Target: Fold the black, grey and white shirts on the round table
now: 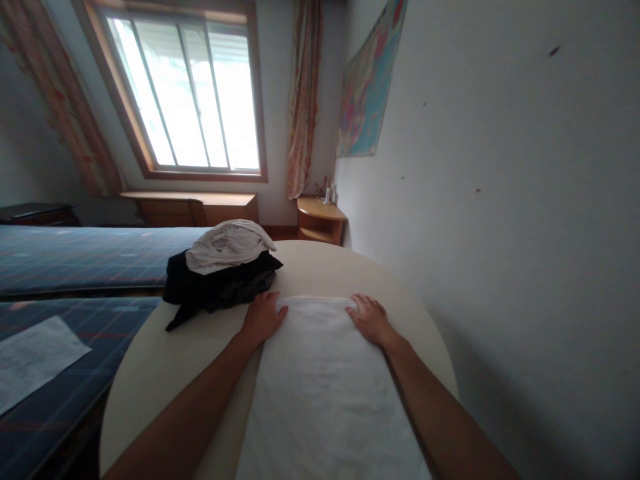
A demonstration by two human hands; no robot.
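A white folded cloth (325, 373), perhaps a garment, lies flat and lengthwise on a round, cream-coloured table (325, 257). Its far edge runs straight between my two hands, and its near end passes out of the bottom of the view. At the far left corner, my left hand (263, 317) grips the cloth, thumb on top. My right hand (371, 319) grips the far right corner in much the same way. Some fingertips of both hands are hard to make out. Light wrinkles cross the middle of the cloth.
Beyond my left hand, a crumpled pale garment (230, 243) rests on black clothing (220, 283). Blue plaid beds (100, 257) stand at left, one bearing a paper sheet (40, 357). A white wall (500, 233) rises close at right. A small corner shelf (323, 210) stands behind the table.
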